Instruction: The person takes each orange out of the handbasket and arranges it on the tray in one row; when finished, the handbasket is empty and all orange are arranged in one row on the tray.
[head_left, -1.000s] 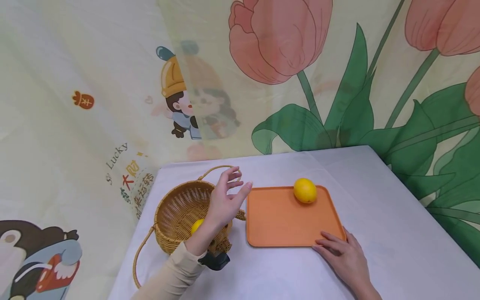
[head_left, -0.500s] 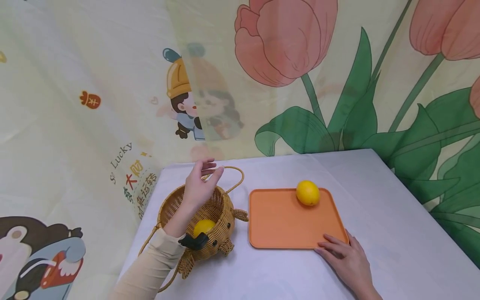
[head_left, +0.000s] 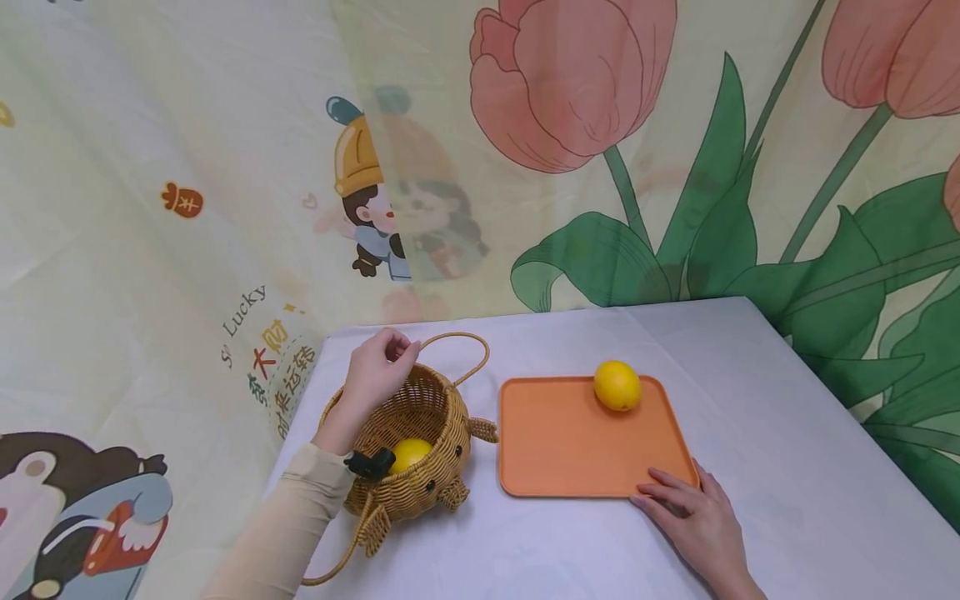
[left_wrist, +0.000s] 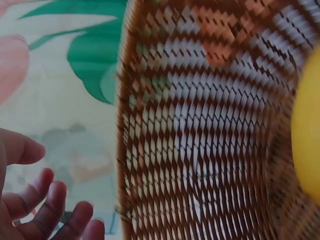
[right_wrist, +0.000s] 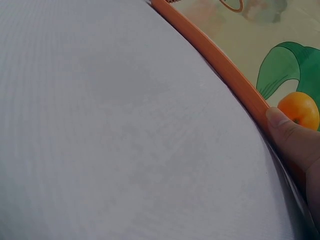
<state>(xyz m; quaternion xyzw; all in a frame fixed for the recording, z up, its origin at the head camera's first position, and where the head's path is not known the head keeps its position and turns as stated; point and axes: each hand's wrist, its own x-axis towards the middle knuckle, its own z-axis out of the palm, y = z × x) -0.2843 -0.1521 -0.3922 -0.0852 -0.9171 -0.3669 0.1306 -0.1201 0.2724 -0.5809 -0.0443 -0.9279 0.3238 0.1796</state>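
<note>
Over the back left rim of a wicker basket (head_left: 405,492) hovers my left hand (head_left: 372,364), its fingers loosely bent. Around them is only air; in the left wrist view a gap shows between the thumb (left_wrist: 25,148) and the fingertips beside the basket wall (left_wrist: 195,135). A yellow lemon (head_left: 410,456) lies inside the basket, partly covered by the wrist camera. My right hand (head_left: 693,517) holds the near right corner of an orange tray (head_left: 570,454), thumb at the outer rim and fingers over the inside. Another lemon (head_left: 617,385) sits at the tray's far right.
The table has a white cloth (head_left: 540,550). One basket handle (head_left: 480,358) arches behind the basket, another (head_left: 337,571) hangs down at the front left. A printed curtain (head_left: 585,208) with tulips stands behind the table.
My left hand has moved left from the tray side across the basket, and its fingers have bent more. The basket has turned, its animal face now showing at the front right. The right hand stays put.
</note>
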